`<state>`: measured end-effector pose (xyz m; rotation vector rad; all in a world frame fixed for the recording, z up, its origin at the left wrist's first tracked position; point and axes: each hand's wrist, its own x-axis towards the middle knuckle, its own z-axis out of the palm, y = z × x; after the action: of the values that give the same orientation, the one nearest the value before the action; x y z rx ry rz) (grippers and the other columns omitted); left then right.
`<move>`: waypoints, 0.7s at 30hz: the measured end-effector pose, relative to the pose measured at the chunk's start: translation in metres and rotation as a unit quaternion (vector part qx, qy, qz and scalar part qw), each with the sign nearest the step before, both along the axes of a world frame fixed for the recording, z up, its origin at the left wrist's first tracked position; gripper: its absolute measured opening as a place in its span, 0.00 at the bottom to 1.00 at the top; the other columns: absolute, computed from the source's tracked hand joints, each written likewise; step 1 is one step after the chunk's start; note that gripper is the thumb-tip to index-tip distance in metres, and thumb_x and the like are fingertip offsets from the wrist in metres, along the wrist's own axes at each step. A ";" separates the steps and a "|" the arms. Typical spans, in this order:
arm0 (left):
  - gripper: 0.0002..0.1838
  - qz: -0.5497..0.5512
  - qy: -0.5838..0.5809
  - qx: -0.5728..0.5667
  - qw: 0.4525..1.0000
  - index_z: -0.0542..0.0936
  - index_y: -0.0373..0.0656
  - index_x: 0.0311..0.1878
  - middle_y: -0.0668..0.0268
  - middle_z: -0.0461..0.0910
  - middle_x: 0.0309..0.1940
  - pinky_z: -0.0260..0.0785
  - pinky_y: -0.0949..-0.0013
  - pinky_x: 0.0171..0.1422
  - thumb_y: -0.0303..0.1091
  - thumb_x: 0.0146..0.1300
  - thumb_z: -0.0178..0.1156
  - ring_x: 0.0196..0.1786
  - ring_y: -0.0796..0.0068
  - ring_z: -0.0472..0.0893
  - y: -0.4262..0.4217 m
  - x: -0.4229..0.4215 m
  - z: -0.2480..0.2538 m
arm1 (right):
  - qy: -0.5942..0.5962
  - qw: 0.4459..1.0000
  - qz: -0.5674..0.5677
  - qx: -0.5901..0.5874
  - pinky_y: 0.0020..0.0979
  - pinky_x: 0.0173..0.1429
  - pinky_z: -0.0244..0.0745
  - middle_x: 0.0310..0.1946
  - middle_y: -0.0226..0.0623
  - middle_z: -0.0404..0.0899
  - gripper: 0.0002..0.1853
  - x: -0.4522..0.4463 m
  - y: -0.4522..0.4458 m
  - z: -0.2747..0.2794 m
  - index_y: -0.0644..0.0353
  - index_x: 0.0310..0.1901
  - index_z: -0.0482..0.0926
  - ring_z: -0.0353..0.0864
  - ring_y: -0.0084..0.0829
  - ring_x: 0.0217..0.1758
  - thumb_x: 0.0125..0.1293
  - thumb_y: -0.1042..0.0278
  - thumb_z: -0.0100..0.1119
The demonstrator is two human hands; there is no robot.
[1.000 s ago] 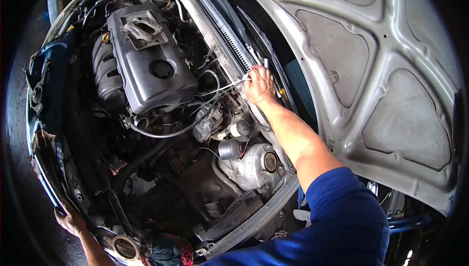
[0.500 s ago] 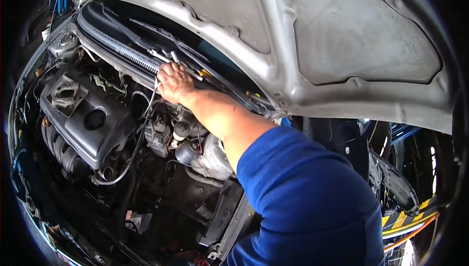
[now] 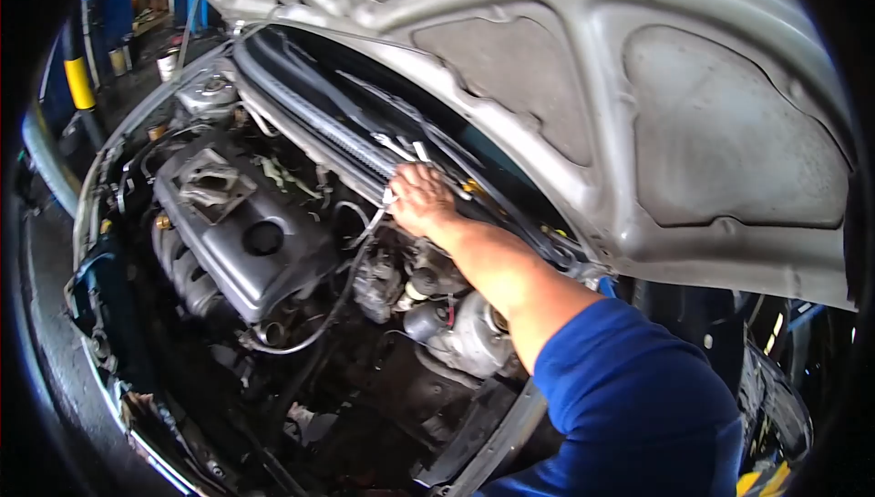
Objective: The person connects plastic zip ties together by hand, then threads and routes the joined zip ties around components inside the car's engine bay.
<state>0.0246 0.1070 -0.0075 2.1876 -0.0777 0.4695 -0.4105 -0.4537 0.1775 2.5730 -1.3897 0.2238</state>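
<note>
My right hand (image 3: pixel 422 198) reaches across the engine bay to the cowl below the windshield, its fingers curled. A thin grey hose (image 3: pixel 344 295) loops up from the front of the engine to the thumb side of this hand, where a small whitish end shows at the fingers. The palm side is hidden. Just beyond the knuckles, several metal hand tools (image 3: pixel 397 147) lie on the cowl (image 3: pixel 314 119). Left of the hand is the dark plastic engine cover (image 3: pixel 241 264), with a square metal bracket (image 3: pixel 215 185) on top. My left hand is out of view.
The raised hood (image 3: pixel 597 87) slopes overhead at the right. Below my forearm are a round brake booster (image 3: pixel 483 324) and a dark open cavity in the engine bay. A yellow-banded post (image 3: pixel 79 84) stands at the left, beyond the fender.
The view has swung left and up, so the car sits lower and farther right, and more floor shows at the left. My right hand stays at the same spot by the cowl.
</note>
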 end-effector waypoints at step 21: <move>0.43 0.020 0.113 0.202 0.973 0.68 0.34 0.65 0.49 0.69 0.62 0.59 0.53 0.69 0.66 0.61 0.53 0.65 0.49 0.67 0.012 0.010 -0.032 | 0.005 0.999 -0.006 -0.052 0.42 0.70 0.57 0.59 0.34 0.68 0.16 0.004 -0.005 -0.004 0.53 0.48 0.76 0.63 0.37 0.66 0.60 0.58 0.56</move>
<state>0.0344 0.1186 -0.0391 2.6333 -0.0052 0.2364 -0.4066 -0.4584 0.1740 2.4770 -1.3537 0.2735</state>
